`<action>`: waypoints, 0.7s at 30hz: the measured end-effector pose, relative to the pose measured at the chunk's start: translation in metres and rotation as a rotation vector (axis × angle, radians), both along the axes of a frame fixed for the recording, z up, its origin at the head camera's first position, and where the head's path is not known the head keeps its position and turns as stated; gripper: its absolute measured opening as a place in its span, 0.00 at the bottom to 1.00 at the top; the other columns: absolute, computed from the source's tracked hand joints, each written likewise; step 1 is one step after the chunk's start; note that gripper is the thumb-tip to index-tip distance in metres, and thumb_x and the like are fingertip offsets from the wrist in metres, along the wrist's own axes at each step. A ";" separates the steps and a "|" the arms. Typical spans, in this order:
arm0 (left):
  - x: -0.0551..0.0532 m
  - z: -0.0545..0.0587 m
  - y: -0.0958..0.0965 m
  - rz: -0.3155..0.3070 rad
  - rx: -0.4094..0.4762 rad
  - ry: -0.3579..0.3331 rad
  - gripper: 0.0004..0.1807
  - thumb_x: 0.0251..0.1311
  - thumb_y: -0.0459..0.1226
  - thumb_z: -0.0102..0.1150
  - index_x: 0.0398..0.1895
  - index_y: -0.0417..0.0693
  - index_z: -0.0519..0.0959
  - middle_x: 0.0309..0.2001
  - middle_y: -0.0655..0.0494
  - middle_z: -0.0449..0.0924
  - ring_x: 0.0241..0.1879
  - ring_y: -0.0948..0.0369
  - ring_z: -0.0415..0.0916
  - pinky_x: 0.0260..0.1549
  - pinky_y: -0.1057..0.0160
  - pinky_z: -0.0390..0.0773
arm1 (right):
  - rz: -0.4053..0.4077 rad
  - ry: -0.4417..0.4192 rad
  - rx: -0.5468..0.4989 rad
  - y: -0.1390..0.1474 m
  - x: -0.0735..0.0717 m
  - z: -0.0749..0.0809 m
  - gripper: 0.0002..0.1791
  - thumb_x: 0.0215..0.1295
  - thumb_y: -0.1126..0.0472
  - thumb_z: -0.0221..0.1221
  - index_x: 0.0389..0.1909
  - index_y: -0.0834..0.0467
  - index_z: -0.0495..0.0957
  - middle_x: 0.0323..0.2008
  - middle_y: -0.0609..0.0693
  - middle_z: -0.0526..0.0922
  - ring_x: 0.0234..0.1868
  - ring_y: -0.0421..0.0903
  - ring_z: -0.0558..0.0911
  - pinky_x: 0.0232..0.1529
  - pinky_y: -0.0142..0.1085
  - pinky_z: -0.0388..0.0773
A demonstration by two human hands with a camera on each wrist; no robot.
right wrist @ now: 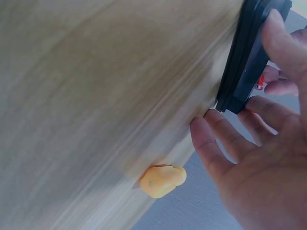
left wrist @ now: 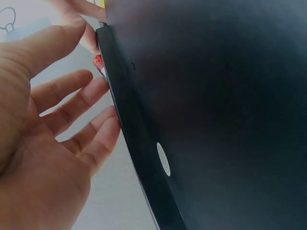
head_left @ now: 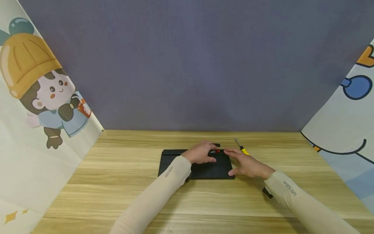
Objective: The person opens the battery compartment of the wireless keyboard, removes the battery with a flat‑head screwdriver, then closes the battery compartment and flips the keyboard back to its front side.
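A flat black rectangular device (head_left: 211,170) lies on the table, with a raised strip along its far edge and a pale oval mark in the left wrist view. My left hand (head_left: 201,152) reaches over it, fingers loosely extended; their tips meet the far edge in the left wrist view. At the device's right end is my right hand (head_left: 246,164), its thumb by the near corner and fingertips around the far corner. In the right wrist view that thumb (right wrist: 276,40) touches the device. A small red item (head_left: 217,151) shows at the far edge; its kind is unclear.
Beyond my right hand lies a screwdriver with a yellow handle (head_left: 244,150), its shaft pointing away. A small black piece (head_left: 216,145) sits just behind the device. The wooden table (head_left: 122,162) ends at a grey back panel (head_left: 187,71), with printed cloth on both sides.
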State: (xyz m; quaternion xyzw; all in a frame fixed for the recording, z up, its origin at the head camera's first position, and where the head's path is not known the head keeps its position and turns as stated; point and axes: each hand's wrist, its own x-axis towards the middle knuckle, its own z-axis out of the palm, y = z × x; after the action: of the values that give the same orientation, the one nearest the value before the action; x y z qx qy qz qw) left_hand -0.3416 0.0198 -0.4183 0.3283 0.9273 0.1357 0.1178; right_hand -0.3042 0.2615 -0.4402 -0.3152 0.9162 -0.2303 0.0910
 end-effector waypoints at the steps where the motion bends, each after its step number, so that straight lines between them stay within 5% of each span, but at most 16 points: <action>1: 0.000 0.000 0.001 0.008 -0.002 0.001 0.31 0.67 0.48 0.62 0.72 0.54 0.69 0.73 0.52 0.62 0.74 0.53 0.55 0.69 0.53 0.62 | 0.000 0.003 0.001 0.000 0.000 0.000 0.49 0.59 0.47 0.69 0.75 0.65 0.59 0.72 0.63 0.59 0.66 0.64 0.69 0.59 0.57 0.71; 10: 0.001 -0.002 0.009 0.021 -0.060 0.053 0.30 0.68 0.48 0.60 0.72 0.55 0.70 0.70 0.54 0.66 0.72 0.51 0.57 0.68 0.53 0.63 | 0.001 -0.021 -0.019 -0.001 0.000 0.001 0.48 0.60 0.49 0.69 0.75 0.65 0.58 0.73 0.64 0.58 0.67 0.65 0.68 0.59 0.57 0.71; 21: 0.000 -0.003 0.008 0.029 -0.039 0.034 0.26 0.70 0.45 0.59 0.70 0.58 0.71 0.70 0.56 0.65 0.73 0.51 0.56 0.69 0.52 0.61 | -0.007 -0.026 -0.012 -0.001 0.001 0.002 0.48 0.60 0.49 0.69 0.75 0.65 0.58 0.73 0.65 0.58 0.67 0.66 0.67 0.59 0.57 0.71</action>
State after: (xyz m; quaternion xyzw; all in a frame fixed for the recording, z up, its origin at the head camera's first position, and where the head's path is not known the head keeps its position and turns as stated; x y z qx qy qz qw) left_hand -0.3413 0.0280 -0.4211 0.3149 0.9363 0.1137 0.1065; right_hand -0.3032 0.2602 -0.4386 -0.3095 0.9146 -0.2400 0.1003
